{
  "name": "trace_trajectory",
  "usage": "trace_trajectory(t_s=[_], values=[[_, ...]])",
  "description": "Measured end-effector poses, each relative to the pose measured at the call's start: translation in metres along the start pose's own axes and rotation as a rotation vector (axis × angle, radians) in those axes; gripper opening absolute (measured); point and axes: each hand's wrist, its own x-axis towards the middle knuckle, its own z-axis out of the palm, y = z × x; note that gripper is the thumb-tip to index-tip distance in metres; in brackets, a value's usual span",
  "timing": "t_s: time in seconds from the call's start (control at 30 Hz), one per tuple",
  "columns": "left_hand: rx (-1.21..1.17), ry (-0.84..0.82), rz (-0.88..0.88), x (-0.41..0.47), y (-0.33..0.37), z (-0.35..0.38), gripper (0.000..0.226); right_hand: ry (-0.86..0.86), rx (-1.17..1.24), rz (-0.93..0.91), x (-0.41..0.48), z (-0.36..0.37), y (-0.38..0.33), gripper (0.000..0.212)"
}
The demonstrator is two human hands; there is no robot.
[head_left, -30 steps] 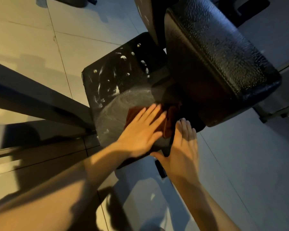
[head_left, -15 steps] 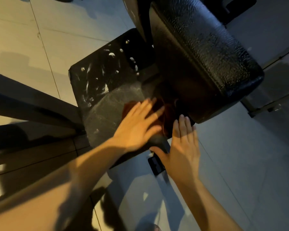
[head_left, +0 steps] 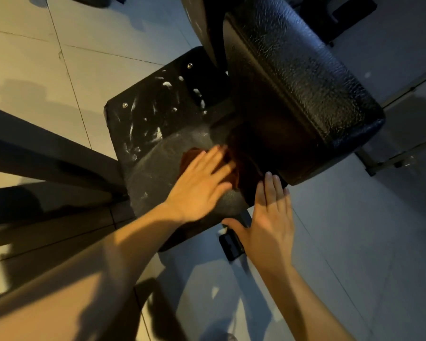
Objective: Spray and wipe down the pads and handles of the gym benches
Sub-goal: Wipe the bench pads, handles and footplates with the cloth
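seat pad (head_left: 158,134) | upper pad (head_left: 293,82) overhangs cloth (head_left: 188,157) | beam (head_left: 47,158) just beside

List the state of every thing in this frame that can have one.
seat pad: near half wiped dull, far half flecked with white foam.
cloth: bunched, pressed onto the seat pad.
upper pad: glossy, no foam showing.
left hand: fingers straight, pressing the cloth.
right hand: flat, fingers straight, at the seat pad's near right corner, holding nothing.
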Motion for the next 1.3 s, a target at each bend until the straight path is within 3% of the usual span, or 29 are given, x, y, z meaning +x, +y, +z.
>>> trace_trajectory(t_s=[0.1, 0.17, 0.33, 0.4, 0.57, 0.63, 0.77, 0.83, 0.9, 1.03, 1.1, 1.2, 1.3], values=[[-0.042, 0.010, -0.289, 0.008, -0.015, -0.007, 0.068, -0.008, 0.000, 0.010, 0.000, -0.004, -0.004, 0.108], [-0.116, 0.018, -0.372, 0.005, -0.009, -0.008, 0.070, -0.013, -0.013, 0.018, 0.001, -0.006, -0.006, 0.109], [-0.105, 0.008, 0.009, -0.024, 0.034, 0.005, 0.056, 0.036, -0.021, 0.008, -0.001, -0.006, -0.009, 0.098], [-0.064, 0.022, 0.020, -0.017, 0.019, 0.005, 0.056, 0.025, -0.026, 0.008, -0.001, -0.004, -0.010, 0.104], [-0.104, 0.065, -0.444, 0.023, -0.035, -0.009, 0.064, -0.021, -0.065, -0.013, -0.002, -0.007, -0.014, 0.108], [-0.086, 0.069, -0.487, 0.023, -0.026, -0.009, 0.063, -0.037, -0.058, -0.031, -0.001, -0.007, -0.015, 0.106], [-0.054, 0.009, -0.071, -0.004, 0.029, -0.001, 0.056, 0.009, -0.023, -0.043, 0.001, -0.006, -0.017, 0.099], [-0.056, -0.015, 0.031, -0.002, 0.019, -0.004, 0.055, 0.002, 0.007, -0.036, 0.001, -0.006, -0.016, 0.098], [-0.043, 0.013, -0.060, 0.012, -0.005, -0.005, 0.058, -0.042, 0.007, -0.027, 0.002, -0.006, -0.016, 0.099], [-0.131, 0.042, -0.422, 0.027, -0.032, -0.014, 0.063, -0.088, -0.002, -0.017, 0.003, -0.008, -0.017, 0.104], [-0.132, 0.057, -0.370, 0.016, -0.009, -0.010, 0.065, -0.075, 0.027, -0.011, 0.003, -0.010, -0.017, 0.104], [-0.186, 0.037, -0.099, -0.015, 0.027, -0.003, 0.056, -0.042, 0.052, -0.002, 0.002, -0.008, -0.018, 0.099], [-0.106, 0.072, -0.030, -0.010, -0.002, 0.002, 0.052, -0.048, 0.069, 0.005, 0.002, -0.006, -0.017, 0.101]])
